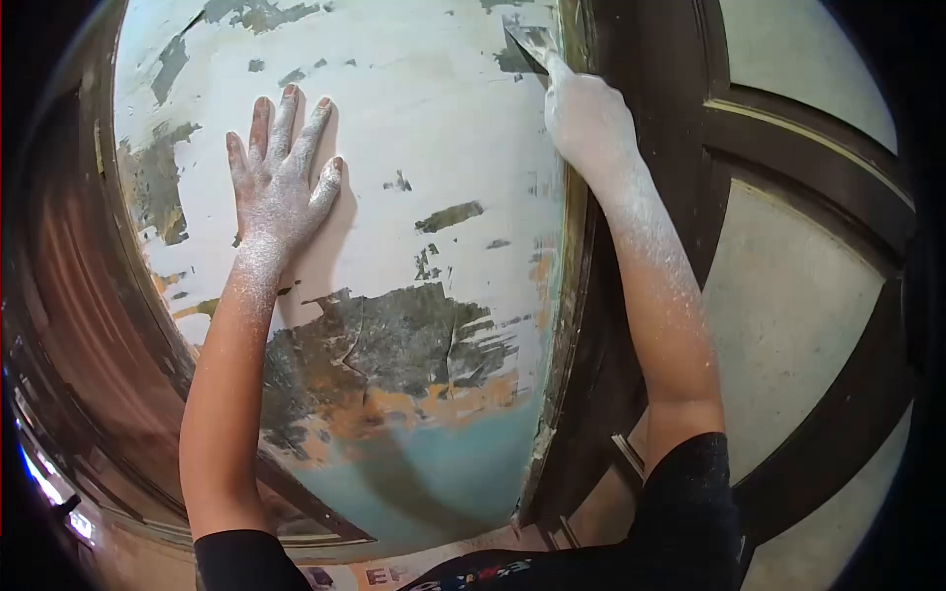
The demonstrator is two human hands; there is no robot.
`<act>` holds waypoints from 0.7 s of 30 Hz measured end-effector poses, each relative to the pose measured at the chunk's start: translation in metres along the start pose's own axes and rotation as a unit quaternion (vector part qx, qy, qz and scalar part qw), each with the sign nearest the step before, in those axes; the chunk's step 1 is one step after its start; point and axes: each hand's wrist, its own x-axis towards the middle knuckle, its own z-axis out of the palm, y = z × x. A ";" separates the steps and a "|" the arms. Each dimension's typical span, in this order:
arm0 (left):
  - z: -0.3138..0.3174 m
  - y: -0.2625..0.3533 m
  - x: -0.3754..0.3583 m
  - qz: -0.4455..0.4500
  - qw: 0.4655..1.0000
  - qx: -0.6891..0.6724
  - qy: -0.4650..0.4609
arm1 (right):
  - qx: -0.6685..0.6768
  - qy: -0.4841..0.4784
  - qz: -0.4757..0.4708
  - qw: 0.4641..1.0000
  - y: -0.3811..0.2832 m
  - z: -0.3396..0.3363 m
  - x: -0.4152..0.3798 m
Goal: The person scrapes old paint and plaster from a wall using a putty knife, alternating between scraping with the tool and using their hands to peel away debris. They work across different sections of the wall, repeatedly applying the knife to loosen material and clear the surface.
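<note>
My left hand (276, 187), coated in white powder, lies flat on the wall panel (394, 138) with its fingers spread. Up at the top right, my right hand (591, 118) is closed round the handle of a putty knife (533, 43). The blade meets the panel close to its right-hand trim, beside a dark bare patch. White coating covers much of the panel, broken by grey-green bare patches (394, 330). Lower down, orange and then pale blue-green paint shows. My right fingers are mostly hidden behind the back of the hand.
A dark wooden door frame with pale panels (793, 286) stands on the right. Worn trim (567, 325) edges the wall panel there. On the left is brown, shiny wood panelling (94, 305). Printed sheet material (379, 574) lies on the floor below.
</note>
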 end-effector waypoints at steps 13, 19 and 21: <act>-0.002 -0.002 -0.003 -0.007 1.000 0.010 -0.008 | 0.013 0.046 0.005 0.999 -0.003 0.000 0.016; -0.005 -0.002 0.000 -0.010 1.000 0.008 -0.018 | -0.031 0.081 0.014 0.996 0.006 0.004 0.089; -0.002 0.000 -0.006 -0.006 1.000 0.001 -0.018 | -0.021 0.056 0.039 0.997 0.003 0.009 0.074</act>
